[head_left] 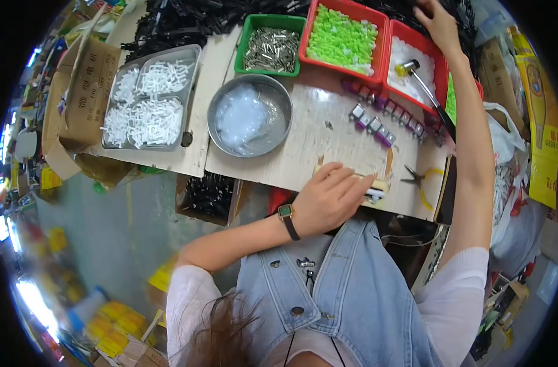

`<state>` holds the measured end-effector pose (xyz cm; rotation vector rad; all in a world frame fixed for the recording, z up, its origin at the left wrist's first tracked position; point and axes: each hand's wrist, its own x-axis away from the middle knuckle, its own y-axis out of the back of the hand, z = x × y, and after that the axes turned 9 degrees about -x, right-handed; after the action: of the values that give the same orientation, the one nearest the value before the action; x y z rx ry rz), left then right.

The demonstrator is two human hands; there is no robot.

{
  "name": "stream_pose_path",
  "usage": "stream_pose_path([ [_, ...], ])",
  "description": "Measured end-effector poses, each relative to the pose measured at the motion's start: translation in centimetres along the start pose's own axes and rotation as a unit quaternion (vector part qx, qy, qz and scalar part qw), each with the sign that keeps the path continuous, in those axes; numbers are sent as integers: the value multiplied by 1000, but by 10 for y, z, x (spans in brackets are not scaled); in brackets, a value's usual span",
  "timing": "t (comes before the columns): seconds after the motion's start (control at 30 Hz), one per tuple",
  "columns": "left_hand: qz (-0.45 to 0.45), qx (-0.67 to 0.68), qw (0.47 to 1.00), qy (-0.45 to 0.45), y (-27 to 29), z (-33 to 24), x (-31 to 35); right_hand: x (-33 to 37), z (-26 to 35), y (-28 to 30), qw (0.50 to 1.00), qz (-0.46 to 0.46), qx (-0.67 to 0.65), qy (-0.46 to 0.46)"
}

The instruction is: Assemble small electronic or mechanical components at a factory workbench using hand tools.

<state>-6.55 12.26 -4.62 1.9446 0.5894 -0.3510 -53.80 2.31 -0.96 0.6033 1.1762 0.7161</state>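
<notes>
Your left hand point(329, 197) presses flat on a small yellow-and-white plastic fixture block point(377, 191) at the wooden worktable's point(328, 131) near edge; your right hand point(439, 23) reaches, fingers loosely curled and seemingly empty, into black plastic parts point(187, 21) at the far right corner. Light, rigid pieces; pinch their ends.

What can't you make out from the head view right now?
- Right hand: fingertips sunk in the black parts pile; grip not visible.
- Left hand: covers most of the small piece at the table edge.
- Purple-and-silver parts: too small to identify.
</notes>
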Motion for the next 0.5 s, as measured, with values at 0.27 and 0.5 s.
stream_pose_path([
  [0.27, -137, 77, 985, 70, 20, 2, 18, 210, 290, 91, 942, 161, -265, -131],
  [0.5, -180, 23, 976, 118, 38, 13, 45, 253, 307, 72, 956, 138, -239, -97],
])
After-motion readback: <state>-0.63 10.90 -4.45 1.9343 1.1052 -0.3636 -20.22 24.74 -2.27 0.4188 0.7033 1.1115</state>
